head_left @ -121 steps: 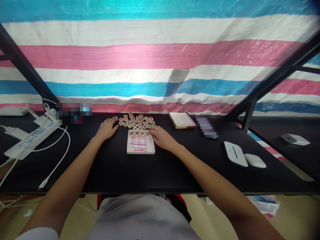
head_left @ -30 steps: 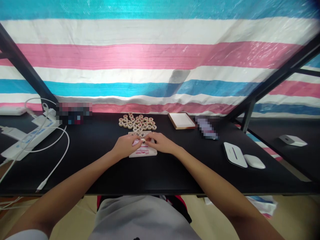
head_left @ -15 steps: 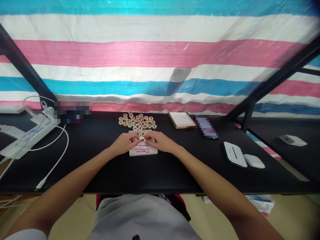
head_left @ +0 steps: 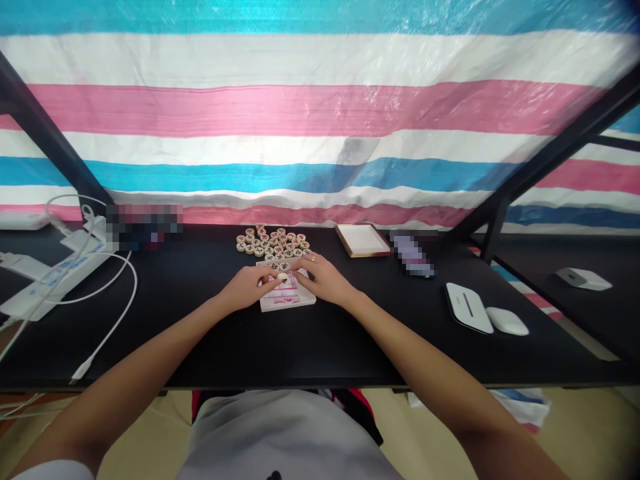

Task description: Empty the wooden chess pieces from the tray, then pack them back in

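My left hand (head_left: 250, 285) pinches a round xiangqi piece (head_left: 283, 278) over a shallow white box (head_left: 287, 307), its thumb and fingertips at the piece's left side. Two more pieces, one of them a dark-lettered piece (head_left: 285, 267), lie at the far end of that box. A pink-and-white printed sheet (head_left: 286, 293) shows inside it. My right hand (head_left: 323, 279), with a ring on one finger, rests over the box's right side. Its fingers are apart and nothing shows in them; the fingertips are close to the lettered piece. Just beyond the box lies a cluster of xiangqi pieces (head_left: 273, 243) with red and black characters.
A box lid (head_left: 363, 240) lies at the back right beside a blurred phone-like item (head_left: 413, 255). Further right are a white flat device (head_left: 469, 308) and a white mouse-like case (head_left: 507, 321). A power strip (head_left: 55, 280) with white cables occupies the left of the black desk (head_left: 220, 353).
My right hand has drawn away from the held piece, its fingers shifting up and right toward the box's far edge. My left hand stays on the piece. The box has turned slightly.
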{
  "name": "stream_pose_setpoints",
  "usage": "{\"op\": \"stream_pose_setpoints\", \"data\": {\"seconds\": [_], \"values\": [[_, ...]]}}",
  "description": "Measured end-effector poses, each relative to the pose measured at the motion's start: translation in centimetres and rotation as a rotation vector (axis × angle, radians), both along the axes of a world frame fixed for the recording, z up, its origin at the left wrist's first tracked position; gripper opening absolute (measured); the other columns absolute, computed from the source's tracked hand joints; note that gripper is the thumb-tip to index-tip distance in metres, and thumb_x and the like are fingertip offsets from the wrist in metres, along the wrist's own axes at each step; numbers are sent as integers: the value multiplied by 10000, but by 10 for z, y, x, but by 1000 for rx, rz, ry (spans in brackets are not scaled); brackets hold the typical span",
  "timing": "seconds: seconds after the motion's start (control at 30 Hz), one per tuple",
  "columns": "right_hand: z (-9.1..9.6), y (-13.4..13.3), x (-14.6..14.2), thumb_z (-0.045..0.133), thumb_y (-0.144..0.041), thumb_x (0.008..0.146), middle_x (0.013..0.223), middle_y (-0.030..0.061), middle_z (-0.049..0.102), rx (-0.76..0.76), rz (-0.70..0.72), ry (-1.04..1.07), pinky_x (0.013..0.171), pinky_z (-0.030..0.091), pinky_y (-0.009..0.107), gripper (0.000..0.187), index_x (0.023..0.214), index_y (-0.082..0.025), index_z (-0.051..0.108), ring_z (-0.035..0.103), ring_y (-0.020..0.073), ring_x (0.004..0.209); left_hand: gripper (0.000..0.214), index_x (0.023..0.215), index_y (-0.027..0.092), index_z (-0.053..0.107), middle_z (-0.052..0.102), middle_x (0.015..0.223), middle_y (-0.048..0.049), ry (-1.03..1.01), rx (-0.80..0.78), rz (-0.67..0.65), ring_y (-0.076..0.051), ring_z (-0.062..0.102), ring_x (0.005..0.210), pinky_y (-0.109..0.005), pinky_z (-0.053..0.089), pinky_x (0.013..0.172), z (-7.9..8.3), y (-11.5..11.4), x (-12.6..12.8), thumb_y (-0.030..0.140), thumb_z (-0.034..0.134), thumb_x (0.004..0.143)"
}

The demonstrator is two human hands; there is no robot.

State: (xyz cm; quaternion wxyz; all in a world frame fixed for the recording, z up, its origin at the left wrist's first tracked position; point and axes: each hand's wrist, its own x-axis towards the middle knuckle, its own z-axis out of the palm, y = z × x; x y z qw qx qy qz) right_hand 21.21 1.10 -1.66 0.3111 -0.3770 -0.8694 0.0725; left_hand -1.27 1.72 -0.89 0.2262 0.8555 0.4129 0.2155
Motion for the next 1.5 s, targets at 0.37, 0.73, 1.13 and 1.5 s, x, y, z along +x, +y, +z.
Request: {"op": "stream_pose_setpoints", "data": {"seconds": [0.37, 0.73, 1.13, 1.5], "values": [[0, -3, -3, 525, -334, 891, 867, 57, 644, -12, 69, -2, 848, 441, 349, 183, 979, -199, 612, 585, 193, 869, 342, 948, 206, 707, 619, 675, 14, -30, -12, -20, -113, 499, 593, -224, 356, 580, -2, 1, -1, 458, 491, 866], [-1, -3, -2, 503, -313, 899, 822, 46, 631, -1, 87, -18, 808, 445, 331, 165, 982, -204, 595, 571, 185, 827, 428, 1010, 194, 700, 651, 734, 5, -31, -54, -32, -126, 531, 634, -226, 368, 580, 4, -2, -1, 498, 419, 901], [-3, -1, -1, 516, -303, 892, 823, 43, 637, 19, 127, -20, 806, 460, 329, 172, 1021, -218, 594, 580, 186, 834, 390, 963, 207, 700, 646, 712, -3, 27, 5, -61, -144, 543, 664, -243, 376, 609, 4, -2, 0, 477, 427, 895], [-4, -2, 0, 545, -289, 879, 924, 54, 667, -17, 123, -34, 813, 470, 332, 148, 998, -209, 584, 599, 187, 866, 280, 961, 205, 689, 639, 696, -8, -10, 128, -77, -154, 558, 704, -275, 396, 700, 4, -5, 3, 400, 509, 869]]}}
